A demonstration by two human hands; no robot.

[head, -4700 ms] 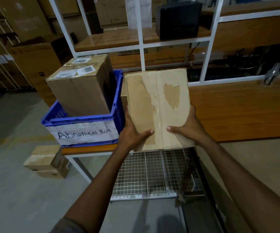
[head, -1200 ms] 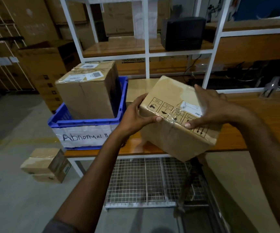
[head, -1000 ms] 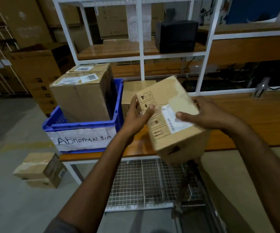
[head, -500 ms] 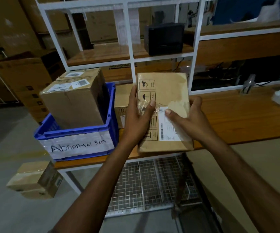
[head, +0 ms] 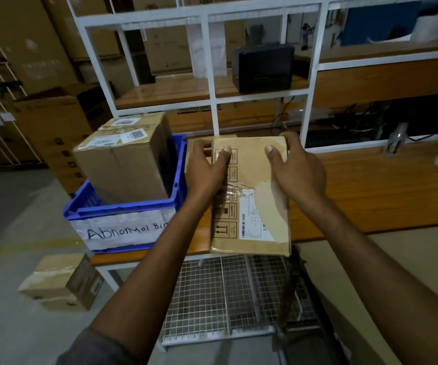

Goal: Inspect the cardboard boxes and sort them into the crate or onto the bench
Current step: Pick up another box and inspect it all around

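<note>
Two-handed hold, left grip and right grip curled round the far corners of a flat brown cardboard box, thumbs on top, box label-up over the front edge of the wooden counter, just beside the blue plastic crate.

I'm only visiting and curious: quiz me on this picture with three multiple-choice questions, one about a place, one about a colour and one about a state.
1. Where does the labelled crate stand?
A. on the floor
B. on the bench
C. on the top shelf

2. What colour is the crate?
A. red
B. blue
C. green

3. How is the taped box handled?
A. by one hand alone
B. it lies untouched
C. by both hands

Answers:
1 B: it sits on the bench's left end.
2 B: its walls and rim are blue.
3 C: the left hand and the right hand each hold its far end, with their thumbs on top.
</note>
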